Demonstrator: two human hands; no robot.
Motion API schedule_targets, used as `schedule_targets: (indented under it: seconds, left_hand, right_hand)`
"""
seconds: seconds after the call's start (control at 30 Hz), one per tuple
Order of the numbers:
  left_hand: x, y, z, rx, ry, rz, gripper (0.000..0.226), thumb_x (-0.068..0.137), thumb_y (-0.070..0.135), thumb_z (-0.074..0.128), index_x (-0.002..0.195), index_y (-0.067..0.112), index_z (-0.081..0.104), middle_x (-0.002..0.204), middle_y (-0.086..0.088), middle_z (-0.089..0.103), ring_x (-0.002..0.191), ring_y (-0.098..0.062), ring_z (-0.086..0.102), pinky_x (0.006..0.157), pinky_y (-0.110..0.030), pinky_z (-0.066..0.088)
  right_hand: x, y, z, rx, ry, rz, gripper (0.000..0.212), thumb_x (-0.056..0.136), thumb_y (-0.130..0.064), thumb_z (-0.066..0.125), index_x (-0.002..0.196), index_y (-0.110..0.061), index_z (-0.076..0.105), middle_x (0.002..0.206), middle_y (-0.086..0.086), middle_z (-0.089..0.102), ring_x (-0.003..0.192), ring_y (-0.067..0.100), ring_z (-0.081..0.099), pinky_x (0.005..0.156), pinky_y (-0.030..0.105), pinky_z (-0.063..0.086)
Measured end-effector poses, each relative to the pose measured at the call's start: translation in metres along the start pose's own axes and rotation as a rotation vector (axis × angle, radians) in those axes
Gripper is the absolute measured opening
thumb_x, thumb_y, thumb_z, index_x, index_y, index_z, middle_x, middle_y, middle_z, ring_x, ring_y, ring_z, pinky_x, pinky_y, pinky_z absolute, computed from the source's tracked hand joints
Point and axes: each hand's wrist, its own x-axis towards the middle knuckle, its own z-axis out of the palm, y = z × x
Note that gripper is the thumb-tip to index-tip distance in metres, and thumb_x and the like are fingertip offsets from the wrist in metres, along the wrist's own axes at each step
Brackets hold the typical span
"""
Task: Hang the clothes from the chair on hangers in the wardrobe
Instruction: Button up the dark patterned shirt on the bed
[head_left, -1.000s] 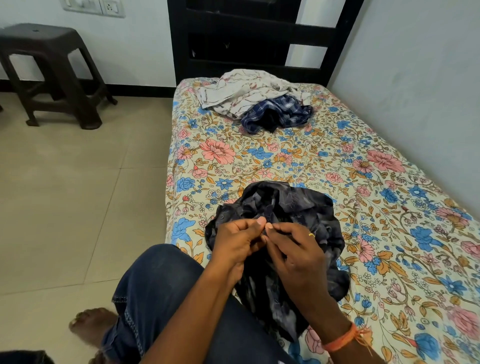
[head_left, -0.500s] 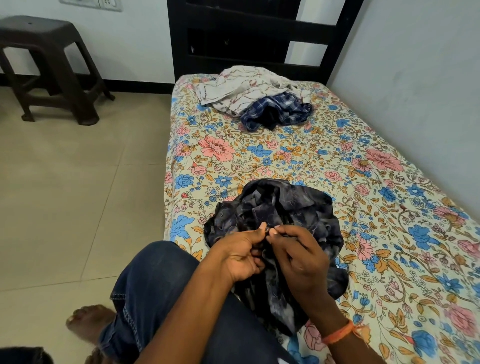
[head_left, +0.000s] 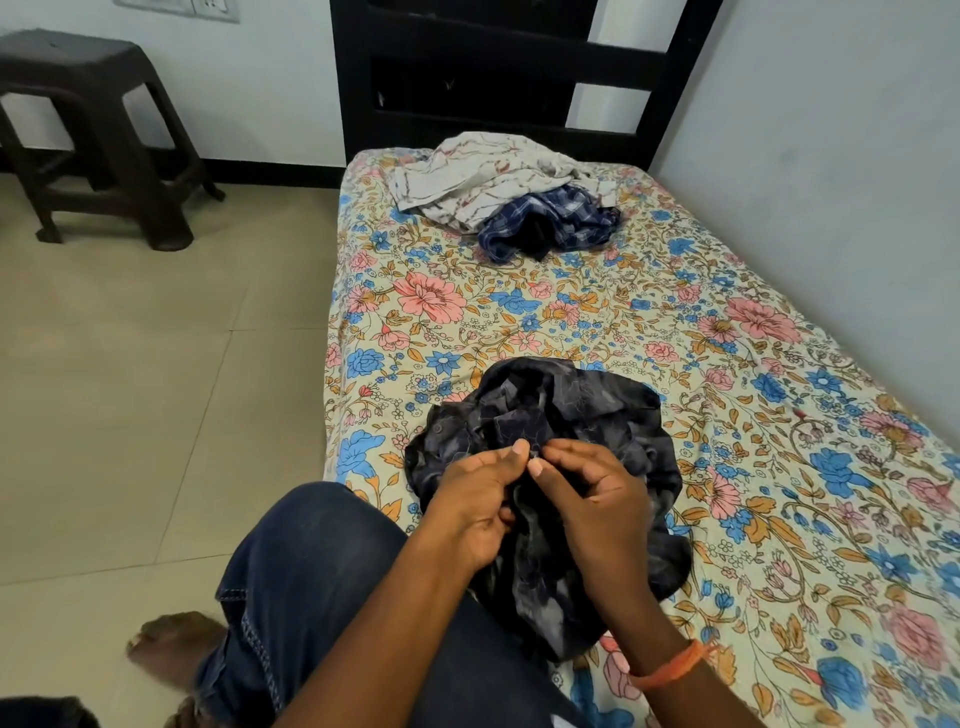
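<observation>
A crumpled dark patterned shirt (head_left: 571, 410) lies on the bed's near part, partly over my knee. My left hand (head_left: 475, 499) and my right hand (head_left: 597, 499) meet at its front edge, thumbs and fingertips pinching the fabric at one small spot; what lies between the fingertips is too small to make out. At the far end of the bed lie a crumpled white printed garment (head_left: 478, 174) and a blue checked garment (head_left: 550, 223), touching each other. No hanger or wardrobe is in view.
The bed (head_left: 779, 415) has a floral sheet and runs along the right wall to a dark headboard (head_left: 498, 78). A dark plastic stool (head_left: 98, 135) stands on the tiled floor at the far left. My jeans-clad knee (head_left: 322, 571) and bare foot (head_left: 171, 644) are below.
Both hands stay pinched together on the dark shirt, with the fingers shifting slightly at the same spot. The view has tilted a little; the clothes have not moved.
</observation>
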Motion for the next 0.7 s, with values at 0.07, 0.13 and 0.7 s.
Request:
schedule_targets:
  seconds: [0.07,0.13,0.7]
  left_hand:
    - [0.000,0.000,0.000,0.012,0.007,0.003,0.015,0.094,0.020,0.064,0.086,0.007,0.065,0.058,-0.002,0.066,0.047,-0.010,0.057,0.052,-0.025,0.036]
    - [-0.002,0.002,0.001,0.036,-0.013,-0.025,0.019,0.097,0.019,0.060,0.081,0.009,0.060,0.048,0.003,0.058,0.038,-0.005,0.048,0.041,-0.019,0.031]
    - [0.002,0.005,-0.004,-0.023,-0.124,-0.088,0.014,0.099,0.016,0.055,0.089,0.007,0.058,0.064,0.002,0.041,0.039,-0.001,0.031,0.031,-0.013,0.021]
  right_hand:
    - [0.001,0.001,0.000,-0.043,-0.008,-0.015,0.013,0.078,-0.014,0.082,0.090,-0.018,0.078,0.098,-0.012,0.071,0.094,0.000,0.067,0.082,0.008,0.047]
    - [0.002,0.002,0.000,-0.110,-0.006,-0.084,0.012,0.077,-0.012,0.082,0.088,-0.016,0.078,0.097,-0.011,0.070,0.093,0.001,0.066,0.081,0.008,0.046]
    - [0.017,0.006,-0.017,-0.160,-0.145,-0.074,0.009,0.081,-0.008,0.078,0.081,-0.015,0.074,0.089,-0.009,0.071,0.087,0.005,0.066,0.079,0.013,0.047]
